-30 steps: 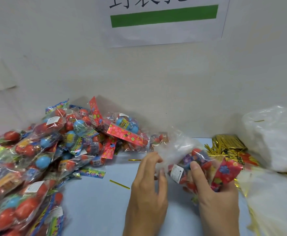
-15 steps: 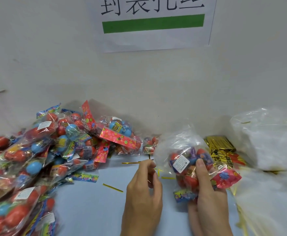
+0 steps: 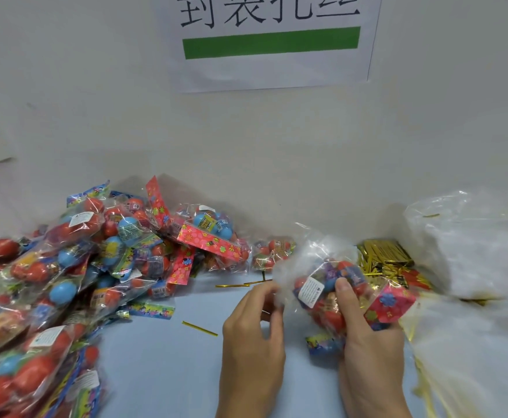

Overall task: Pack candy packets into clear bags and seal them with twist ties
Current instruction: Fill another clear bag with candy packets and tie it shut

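The right hand (image 3: 367, 333) grips the filled clear bag (image 3: 322, 285), whose open neck lies toward the nearer left hand (image 3: 255, 321), which pinches it.

A white paper sign (image 3: 272, 40) is fixed to the pale wall (image 3: 96, 116) at the far side, above the middle of the scene. Black characters are printed across its top, cut off by the frame edge, and a green bar lies beneath them. The light blue bench (image 3: 162, 372) meets the wall.
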{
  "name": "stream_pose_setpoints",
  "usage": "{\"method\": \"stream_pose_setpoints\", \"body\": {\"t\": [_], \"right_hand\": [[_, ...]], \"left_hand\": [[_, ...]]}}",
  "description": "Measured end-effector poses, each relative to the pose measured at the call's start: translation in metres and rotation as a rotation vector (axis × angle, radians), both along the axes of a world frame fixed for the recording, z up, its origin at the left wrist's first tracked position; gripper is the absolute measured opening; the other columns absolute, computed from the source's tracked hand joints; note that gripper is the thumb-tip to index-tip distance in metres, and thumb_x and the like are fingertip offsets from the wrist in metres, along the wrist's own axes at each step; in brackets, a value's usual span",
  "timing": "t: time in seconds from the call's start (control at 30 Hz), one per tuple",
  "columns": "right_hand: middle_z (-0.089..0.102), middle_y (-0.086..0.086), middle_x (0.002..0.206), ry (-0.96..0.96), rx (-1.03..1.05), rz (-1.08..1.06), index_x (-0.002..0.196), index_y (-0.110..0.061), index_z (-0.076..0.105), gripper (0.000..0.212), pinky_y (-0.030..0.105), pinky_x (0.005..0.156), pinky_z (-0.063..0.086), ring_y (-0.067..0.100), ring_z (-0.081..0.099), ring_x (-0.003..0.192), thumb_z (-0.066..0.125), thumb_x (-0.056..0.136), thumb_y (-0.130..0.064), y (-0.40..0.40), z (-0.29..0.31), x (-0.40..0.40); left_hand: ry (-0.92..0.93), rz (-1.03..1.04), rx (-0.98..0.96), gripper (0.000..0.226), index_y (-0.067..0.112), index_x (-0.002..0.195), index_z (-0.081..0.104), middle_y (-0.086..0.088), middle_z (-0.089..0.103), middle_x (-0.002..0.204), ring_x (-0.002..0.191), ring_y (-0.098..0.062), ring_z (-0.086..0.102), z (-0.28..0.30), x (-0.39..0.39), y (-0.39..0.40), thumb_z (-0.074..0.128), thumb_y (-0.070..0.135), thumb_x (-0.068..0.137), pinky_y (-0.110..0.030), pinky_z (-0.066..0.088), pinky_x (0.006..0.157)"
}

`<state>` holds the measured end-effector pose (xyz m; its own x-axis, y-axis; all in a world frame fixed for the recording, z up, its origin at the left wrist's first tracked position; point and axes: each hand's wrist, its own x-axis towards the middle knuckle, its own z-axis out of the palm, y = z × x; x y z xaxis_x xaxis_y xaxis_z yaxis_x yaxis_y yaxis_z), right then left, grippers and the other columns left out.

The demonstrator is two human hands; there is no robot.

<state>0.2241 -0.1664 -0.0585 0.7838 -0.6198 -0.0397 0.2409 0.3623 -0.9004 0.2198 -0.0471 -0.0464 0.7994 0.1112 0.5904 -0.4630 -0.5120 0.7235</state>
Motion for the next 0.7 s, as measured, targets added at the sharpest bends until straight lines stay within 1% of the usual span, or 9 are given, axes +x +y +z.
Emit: {"method": "stream_pose_setpoints", "body": {"t": [0.03, 0.13, 0.2, 0.33, 0.4, 0.47, 0.53, 0.63, 0.7], "right_hand": [[0.078, -0.01, 0.09, 0.006, 0.017, -0.037, 0.099, -0.026, 0.074, 0.091, 0.039, 0.079, 0.057, 0.011, 0.076, 0.081, 0.084, 0.027, -0.081, -0.001, -0.001, 0.0], [0.076, -0.019, 0.087, 0.028, 0.029, -0.098, 0.094, -0.03, 0.072, 0.069, 0.033, 0.078, 0.056, 0.003, 0.074, 0.078, 0.086, 0.039, -0.07, -0.002, 0.002, 0.0], [0.074, -0.024, 0.082, 0.05, -0.01, -0.124, 0.094, -0.03, 0.068, 0.057, 0.027, 0.071, 0.054, -0.004, 0.071, 0.074, 0.082, 0.049, -0.062, -0.003, 0.003, -0.002], [0.074, -0.013, 0.083, 0.069, -0.154, -0.128, 0.103, -0.024, 0.068, 0.043, 0.021, 0.064, 0.05, -0.008, 0.067, 0.071, 0.085, 0.068, -0.043, -0.005, 0.006, -0.006], [0.074, -0.011, 0.079, 0.051, -0.222, -0.116, 0.101, -0.022, 0.069, 0.039, 0.017, 0.06, 0.051, -0.007, 0.068, 0.069, 0.086, 0.07, -0.035, -0.004, 0.009, -0.007], [0.073, -0.016, 0.078, 0.015, -0.282, -0.09, 0.097, -0.024, 0.067, 0.038, 0.018, 0.058, 0.054, -0.005, 0.068, 0.067, 0.089, 0.067, -0.031, -0.003, 0.01, -0.008], [0.073, -0.017, 0.076, -0.036, -0.359, -0.067, 0.093, -0.027, 0.065, 0.041, 0.016, 0.056, 0.054, -0.002, 0.068, 0.063, 0.092, 0.063, -0.028, 0.001, 0.01, -0.009], [0.073, -0.005, 0.076, -0.154, -0.529, -0.008, 0.096, -0.028, 0.062, 0.053, 0.018, 0.056, 0.055, 0.01, 0.069, 0.06, 0.095, 0.056, -0.036, 0.01, 0.009, -0.01], [0.074, -0.003, 0.083, -0.201, -0.601, 0.02, 0.099, -0.029, 0.062, 0.054, 0.018, 0.056, 0.055, 0.011, 0.071, 0.063, 0.096, 0.057, -0.032, 0.012, 0.009, -0.011]], "left_hand": [[-0.014, -0.023, 0.005, 0.028, 0.022, 0.099, 0.067, 0.018, 0.065, 0.086, 0.076, -0.001, 0.062, 0.0, 0.0, -0.001, 0.069, -0.003, 0.086, -0.019, 0.053, 0.068], [-0.063, -0.072, 0.009, 0.023, 0.02, 0.094, 0.067, 0.017, 0.064, 0.086, 0.077, -0.002, 0.061, -0.001, 0.0, -0.003, 0.069, -0.002, 0.086, -0.016, 0.052, 0.068], [-0.125, -0.076, -0.012, 0.019, 0.019, 0.09, 0.067, 0.016, 0.063, 0.084, 0.077, -0.002, 0.061, 0.0, 0.001, -0.003, 0.066, 0.001, 0.083, -0.018, 0.054, 0.068], [-0.143, -0.138, -0.009, 0.019, 0.019, 0.085, 0.064, 0.013, 0.06, 0.086, 0.081, -0.006, 0.06, 0.003, 0.001, 0.0, 0.065, 0.003, 0.076, -0.026, 0.054, 0.07], [-0.053, -0.181, -0.023, 0.019, 0.026, 0.093, 0.058, 0.013, 0.057, 0.095, 0.093, -0.01, 0.058, 0.005, -0.004, -0.001, 0.064, 0.021, 0.076, -0.026, 0.05, 0.079], [0.025, -0.121, -0.123, 0.033, 0.035, 0.105, 0.05, 0.018, 0.051, 0.104, 0.102, -0.009, 0.052, 0.009, -0.007, -0.003, 0.059, 0.045, 0.076, -0.017, 0.044, 0.083], [0.026, -0.038, -0.165, 0.041, 0.049, 0.114, 0.045, 0.024, 0.047, 0.112, 0.105, -0.005, 0.05, 0.017, -0.007, -0.006, 0.056, 0.06, 0.075, -0.011, 0.041, 0.083], [0.005, -0.066, -0.192, 0.043, 0.056, 0.121, 0.05, 0.026, 0.048, 0.118, 0.108, 0.002, 0.054, 0.029, -0.004, -0.009, 0.06, 0.065, 0.08, -0.012, 0.046, 0.08], [0.017, -0.062, -0.206, 0.026, 0.051, 0.11, 0.062, 0.026, 0.052, 0.113, 0.105, 0.005, 0.056, 0.032, -0.002, -0.011, 0.063, 0.06, 0.085, -0.021, 0.051, 0.08]]}}
